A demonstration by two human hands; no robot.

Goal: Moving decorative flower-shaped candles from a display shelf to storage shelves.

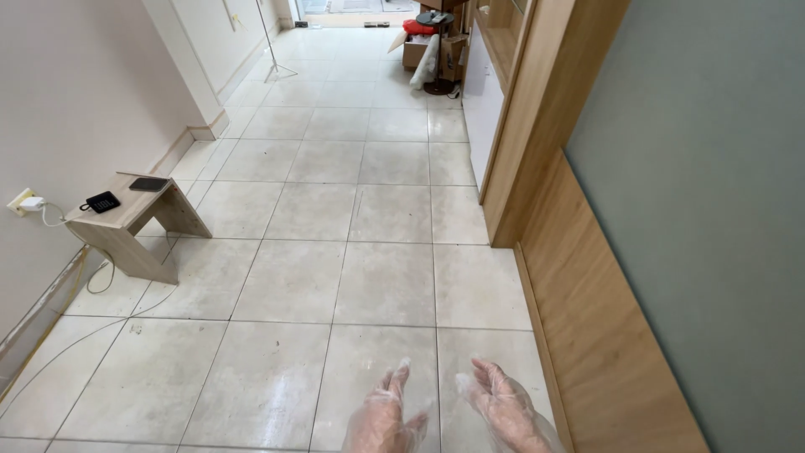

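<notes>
Left hand (381,418) and right hand (506,409) low in frame, both in thin clear gloves, fingers spread, holding nothing | below them bare tiled floor (335,252), hard, likely slick | small wooden table (126,220) well apart, looks light, rigid; grip its top edge.

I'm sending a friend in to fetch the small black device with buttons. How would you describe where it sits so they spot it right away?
Look to the left wall, where a low wooden stool stands on the pale tiled floor near a white wall plug. Two dark things lie on its top. Yours is the chunky black keypad device nearer the plug, with a cord; the other is a flat, dark smartphone farther along.
</notes>
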